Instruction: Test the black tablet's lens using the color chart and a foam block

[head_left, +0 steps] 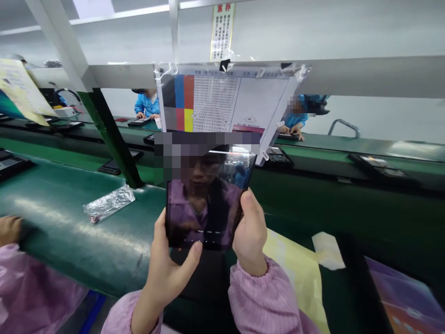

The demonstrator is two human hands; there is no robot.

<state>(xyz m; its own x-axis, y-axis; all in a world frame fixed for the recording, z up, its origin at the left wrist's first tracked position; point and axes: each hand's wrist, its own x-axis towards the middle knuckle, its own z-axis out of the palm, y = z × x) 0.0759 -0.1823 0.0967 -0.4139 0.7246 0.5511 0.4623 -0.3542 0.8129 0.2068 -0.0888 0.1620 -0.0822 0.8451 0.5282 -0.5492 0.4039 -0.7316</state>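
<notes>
I hold a dark glossy tablet (208,199) upright in front of me with both hands. My left hand (170,264) grips its lower left edge, thumb across the bottom corner of the screen. My right hand (250,232) wraps the right edge, thumb up along the side. The screen is dark and mirrors a person in a pink smock. Both of my sleeves are pink.
A green conveyor belt (69,218) carries a crumpled clear plastic bag (108,204). A colour chart sheet (222,102) hangs from the frame ahead. Another person's hand (9,229) rests at the left. A yellow sheet (299,273), white cloth (327,250) and another tablet (410,301) lie at the right.
</notes>
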